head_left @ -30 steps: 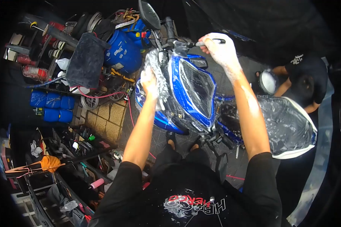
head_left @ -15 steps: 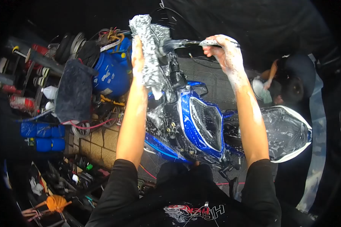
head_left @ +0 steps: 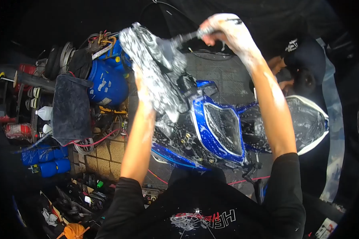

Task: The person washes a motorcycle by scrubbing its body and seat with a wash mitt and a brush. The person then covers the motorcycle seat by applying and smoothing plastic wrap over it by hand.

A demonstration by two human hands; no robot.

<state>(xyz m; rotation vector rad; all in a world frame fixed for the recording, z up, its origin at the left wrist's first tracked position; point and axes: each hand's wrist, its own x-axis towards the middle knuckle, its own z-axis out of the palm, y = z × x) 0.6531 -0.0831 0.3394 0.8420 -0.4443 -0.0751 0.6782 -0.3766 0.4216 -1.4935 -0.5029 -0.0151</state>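
Observation:
A soapy grey-and-white wash mitt or cloth (head_left: 149, 67) lies along my left hand (head_left: 142, 85), whose fingers are mostly hidden behind it. My foam-covered right hand (head_left: 221, 32) is closed around the handle of a brush (head_left: 183, 39); the blurred brush head is at the cloth's right side. Just below them is a blue and black motorcycle (head_left: 201, 123) streaked with foam, its handlebar area partly covered by the cloth. The foamy seat (head_left: 299, 123) extends to the right, beyond my right forearm.
A co-worker in dark clothing (head_left: 303, 59) crouches at the upper right. On the left are a blue barrel (head_left: 107, 83), a dark cloth-covered stand (head_left: 71, 109) and blue containers (head_left: 48, 167). A pink hose (head_left: 159, 176) crosses the floor.
Both hands went from the motorcycle's front up and left with the cloth and brush. Since half a second ago, the cloth has tilted and my right hand has risen slightly. The view has shifted.

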